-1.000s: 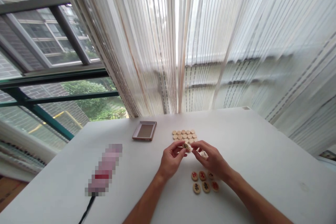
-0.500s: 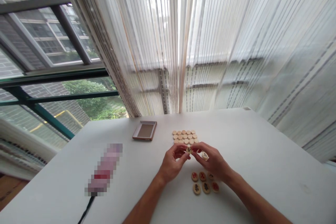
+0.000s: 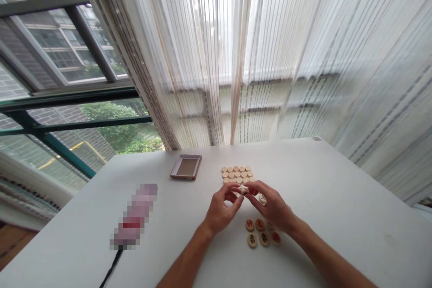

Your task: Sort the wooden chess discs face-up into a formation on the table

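My left hand and my right hand meet in front of me, fingertips pinching one round wooden xiangqi piece between them. It is held tilted, so its marking is hard to read. Just beyond my fingers lie rows of pale pieces with no marking showing; the nearest are partly hidden by my hands. Another piece with a dark character rests beside my right fingers. Closer to me, two short rows of face-up pieces bear red or black characters, one partly covered by my right hand.
On the white table, a shallow open box or lid lies at the back left. A pixelated pinkish object with a black cord is at the left. Striped curtains hang behind the table.
The piece between my fingertips has been tipped; its dark character, clear before, now barely shows. Both hands stay in nearly the same place, and the pieces on the table lie as before.
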A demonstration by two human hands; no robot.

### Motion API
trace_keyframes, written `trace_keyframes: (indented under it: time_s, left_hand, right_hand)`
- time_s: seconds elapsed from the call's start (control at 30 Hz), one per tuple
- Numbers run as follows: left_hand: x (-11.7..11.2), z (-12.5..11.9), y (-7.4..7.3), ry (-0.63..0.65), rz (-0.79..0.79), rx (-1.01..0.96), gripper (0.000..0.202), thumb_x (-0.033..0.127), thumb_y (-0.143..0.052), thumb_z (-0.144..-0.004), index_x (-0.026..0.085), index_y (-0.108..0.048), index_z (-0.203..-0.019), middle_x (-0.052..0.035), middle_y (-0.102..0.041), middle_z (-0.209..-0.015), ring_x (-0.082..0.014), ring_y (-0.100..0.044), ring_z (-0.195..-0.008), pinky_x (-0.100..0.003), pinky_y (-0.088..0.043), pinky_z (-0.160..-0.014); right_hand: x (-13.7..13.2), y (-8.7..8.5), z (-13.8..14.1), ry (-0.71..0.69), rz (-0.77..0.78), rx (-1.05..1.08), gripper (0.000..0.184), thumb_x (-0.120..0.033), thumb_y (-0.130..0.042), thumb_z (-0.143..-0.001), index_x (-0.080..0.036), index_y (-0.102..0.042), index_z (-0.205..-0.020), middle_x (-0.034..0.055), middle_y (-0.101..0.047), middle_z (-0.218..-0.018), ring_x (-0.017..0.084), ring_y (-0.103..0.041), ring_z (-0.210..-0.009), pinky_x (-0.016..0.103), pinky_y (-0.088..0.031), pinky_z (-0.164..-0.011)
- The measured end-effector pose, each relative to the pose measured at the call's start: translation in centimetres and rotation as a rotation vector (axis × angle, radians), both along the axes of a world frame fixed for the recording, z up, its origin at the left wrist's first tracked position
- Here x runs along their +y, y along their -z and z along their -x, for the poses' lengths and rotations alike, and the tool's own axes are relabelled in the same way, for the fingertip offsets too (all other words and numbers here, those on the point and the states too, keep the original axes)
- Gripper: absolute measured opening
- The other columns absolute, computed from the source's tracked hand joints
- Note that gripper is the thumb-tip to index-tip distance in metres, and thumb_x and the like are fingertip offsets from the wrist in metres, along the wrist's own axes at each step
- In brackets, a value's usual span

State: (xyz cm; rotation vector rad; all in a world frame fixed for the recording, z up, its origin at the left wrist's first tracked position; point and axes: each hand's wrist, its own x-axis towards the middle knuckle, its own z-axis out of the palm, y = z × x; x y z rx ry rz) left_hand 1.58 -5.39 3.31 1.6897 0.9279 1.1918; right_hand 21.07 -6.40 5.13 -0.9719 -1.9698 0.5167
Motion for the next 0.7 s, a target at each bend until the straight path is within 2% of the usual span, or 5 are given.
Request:
trace_keyframes:
  time_s: [0.17,0.37,0.5,0.6,0.7]
  left_hand:
    - [0.2,0.2,0.2,-0.089,-0.024,0.043,0.024,0.032,-0.064,-0.09,0.018,-0.061,-0.11,-0.0042,-0.068,-0.09,-0.0126,-0.065,-0.07,-0.025,-0.057,-0.067]
    - [0.3,0.3,0.2,-0.12,-0.045,0.087,0.017,0.031,-0.06,-0.093,0.018,-0.064,-0.102,-0.002,-0.068,-0.082,-0.0114,-0.063,-0.063,-0.022,-0.054,-0.062]
    - [0.0,0.1,0.1,-0.122,-0.121,0.129,0.013,0.029,-0.06,-0.092,0.019,-0.065,-0.099,-0.0019,-0.068,-0.08,-0.0117,-0.063,-0.064,-0.023,-0.054,-0.064]
    - [-0.2,-0.1,0.0,-0.113,-0.158,0.127,0.017,0.027,-0.06,-0.092,0.02,-0.063,-0.107,-0.0022,-0.068,-0.084,-0.011,-0.062,-0.064,-0.022,-0.054,-0.064]
    - [-0.5,-0.2,-0.1,-0.102,-0.176,0.109,0.025,0.025,-0.06,-0.092,0.021,-0.057,-0.116,-0.0034,-0.069,-0.093,-0.0101,-0.062,-0.064,-0.022,-0.055,-0.063]
  right_hand:
    - [0.7,-0.5,-1.3,0.052,-0.052,0.013,0.021,-0.024,-0.051,-0.098,-0.025,-0.062,-0.116,0.0081,-0.062,-0.103,0.02,-0.063,-0.089,0.035,-0.056,-0.081]
    - [1.5,-1.1,-3.2,0.167,-0.029,0.032,0.017,-0.032,-0.055,-0.097,-0.024,-0.067,-0.104,0.0072,-0.064,-0.095,0.021,-0.064,-0.081,0.037,-0.056,-0.077]
    - [1.4,-0.8,-2.7,0.15,0.168,0.2,0.021,-0.039,-0.061,-0.093,-0.022,-0.066,-0.104,0.0064,-0.07,-0.092,0.021,-0.068,-0.08,0.036,-0.058,-0.076]
    - [1.0,-0.4,-1.7,0.033,0.358,0.351,0.027,-0.042,-0.065,-0.09,-0.021,-0.064,-0.108,0.0061,-0.073,-0.093,0.021,-0.071,-0.084,0.036,-0.06,-0.08]
    - [0.7,-0.1,-0.8,-0.063,0.45,0.402,0.027,-0.04,-0.068,-0.089,-0.021,-0.064,-0.108,0.0063,-0.074,-0.098,0.021,-0.072,-0.091,0.036,-0.058,-0.087]
